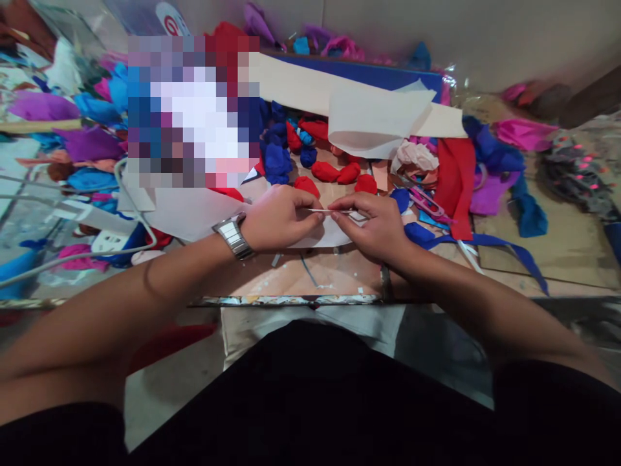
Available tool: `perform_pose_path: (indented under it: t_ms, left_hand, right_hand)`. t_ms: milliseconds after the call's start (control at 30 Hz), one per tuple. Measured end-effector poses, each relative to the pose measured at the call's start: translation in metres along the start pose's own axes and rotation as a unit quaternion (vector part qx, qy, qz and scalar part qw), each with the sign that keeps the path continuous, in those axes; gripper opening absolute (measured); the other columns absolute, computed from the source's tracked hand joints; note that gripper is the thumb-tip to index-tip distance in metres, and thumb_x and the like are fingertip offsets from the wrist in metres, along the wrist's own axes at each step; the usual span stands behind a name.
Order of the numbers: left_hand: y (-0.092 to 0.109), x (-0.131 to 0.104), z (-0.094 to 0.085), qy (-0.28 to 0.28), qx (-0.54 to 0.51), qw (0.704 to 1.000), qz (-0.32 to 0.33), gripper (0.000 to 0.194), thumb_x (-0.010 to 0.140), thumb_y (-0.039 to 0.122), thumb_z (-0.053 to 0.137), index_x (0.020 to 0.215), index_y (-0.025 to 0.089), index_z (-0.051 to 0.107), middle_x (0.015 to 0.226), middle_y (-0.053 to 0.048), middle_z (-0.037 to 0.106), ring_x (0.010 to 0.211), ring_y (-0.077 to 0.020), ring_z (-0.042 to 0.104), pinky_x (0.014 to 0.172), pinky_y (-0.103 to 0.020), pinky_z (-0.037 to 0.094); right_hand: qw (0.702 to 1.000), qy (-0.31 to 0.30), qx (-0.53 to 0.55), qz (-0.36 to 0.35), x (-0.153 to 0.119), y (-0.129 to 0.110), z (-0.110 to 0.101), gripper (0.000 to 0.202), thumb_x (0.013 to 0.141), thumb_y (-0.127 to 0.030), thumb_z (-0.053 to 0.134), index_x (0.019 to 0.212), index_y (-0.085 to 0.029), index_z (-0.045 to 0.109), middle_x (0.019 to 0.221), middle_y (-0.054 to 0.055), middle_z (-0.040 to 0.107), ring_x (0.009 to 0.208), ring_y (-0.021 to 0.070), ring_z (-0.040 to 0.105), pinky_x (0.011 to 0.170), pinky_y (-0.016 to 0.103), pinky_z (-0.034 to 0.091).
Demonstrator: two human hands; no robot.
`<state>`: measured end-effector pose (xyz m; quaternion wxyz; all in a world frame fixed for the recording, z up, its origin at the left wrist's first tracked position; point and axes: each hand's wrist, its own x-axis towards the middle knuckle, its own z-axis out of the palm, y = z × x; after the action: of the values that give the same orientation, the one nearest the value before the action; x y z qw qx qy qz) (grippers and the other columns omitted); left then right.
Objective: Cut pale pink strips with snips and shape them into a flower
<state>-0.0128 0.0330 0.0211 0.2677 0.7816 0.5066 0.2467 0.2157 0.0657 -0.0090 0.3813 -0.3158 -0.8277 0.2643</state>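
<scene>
Above the front part of the table, my left hand [286,217] and my right hand [371,223] are close together. A thin pale strip [327,210] runs between their fingertips, pinched by the thumb and fingers of each. Whether it is paper or a stick is too small to tell. White paper [320,237] lies under the hands. Just beyond my fingers sit several red fabric pieces [337,172], bunched into rounded shapes. Dark blue bunched pieces [277,162] are behind my left hand.
Pink scissors [427,204] and a red cloth strip [453,188] lie to the right, near a blue ribbon [485,243]. A long cream board [301,84] crosses the back. A grey cable [129,213] loops at left beside a white power adapter [110,242].
</scene>
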Motion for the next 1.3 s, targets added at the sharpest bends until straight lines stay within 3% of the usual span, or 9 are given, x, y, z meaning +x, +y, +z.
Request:
perform_pose_path:
  t_ms: [267, 467, 967, 1167, 1300]
  left_hand:
    - [-0.006, 0.001, -0.001, -0.012, -0.053, 0.999, 0.002, 0.029, 0.085, 0.021, 0.055, 0.097, 0.016, 0.081, 0.085, -0.003, 0.077, 0.075, -0.0165, 0.067, 0.07, -0.029, 0.048]
    - [-0.004, 0.001, 0.001, 0.001, -0.047, 0.999, 0.009, 0.03, 0.096, 0.038, 0.058, 0.088, 0.016, 0.077, 0.078, -0.002, 0.073, 0.071, -0.0146, 0.062, 0.067, -0.028, 0.044]
    - [0.001, -0.003, 0.009, 0.06, 0.001, 0.998, 0.033, 0.028, 0.098, 0.038, 0.059, 0.093, 0.019, 0.079, 0.085, -0.002, 0.079, 0.077, -0.0164, 0.069, 0.072, -0.031, 0.045]
    - [0.001, -0.005, 0.016, 0.108, 0.1, 0.986, 0.076, 0.031, 0.101, 0.041, 0.056, 0.094, 0.021, 0.078, 0.087, -0.003, 0.08, 0.077, -0.0193, 0.07, 0.083, -0.037, 0.045]
    - [-0.001, -0.005, 0.018, 0.099, 0.153, 0.978, 0.105, 0.036, 0.103, 0.043, 0.05, 0.094, 0.02, 0.077, 0.084, -0.005, 0.08, 0.076, -0.0212, 0.07, 0.089, -0.042, 0.044]
  right_hand:
    - [0.998, -0.007, 0.013, -0.058, 0.0, 0.0, -0.001, 0.01, 0.094, -0.02, 0.073, 0.1, -0.023, 0.081, 0.098, 0.003, 0.083, 0.088, 0.0183, 0.078, 0.083, 0.03, 0.059]
    - [0.999, -0.006, 0.003, -0.046, 0.0, -0.002, -0.002, 0.01, 0.095, -0.024, 0.073, 0.103, -0.024, 0.08, 0.1, 0.004, 0.083, 0.088, 0.0197, 0.077, 0.083, 0.032, 0.059]
    - [0.996, 0.009, -0.064, -0.068, 0.002, -0.001, -0.001, 0.007, 0.099, -0.026, 0.068, 0.097, -0.022, 0.073, 0.093, 0.004, 0.079, 0.088, 0.0211, 0.072, 0.084, 0.035, 0.054]
    - [0.999, -0.034, -0.022, -0.004, 0.001, -0.004, 0.001, 0.011, 0.102, -0.028, 0.063, 0.1, -0.02, 0.069, 0.095, 0.005, 0.075, 0.089, 0.0206, 0.069, 0.08, 0.033, 0.051]
    - [0.996, -0.056, 0.039, 0.056, 0.0, -0.007, 0.002, 0.012, 0.101, -0.029, 0.062, 0.096, -0.019, 0.068, 0.09, 0.003, 0.074, 0.082, 0.0188, 0.067, 0.074, 0.031, 0.05]
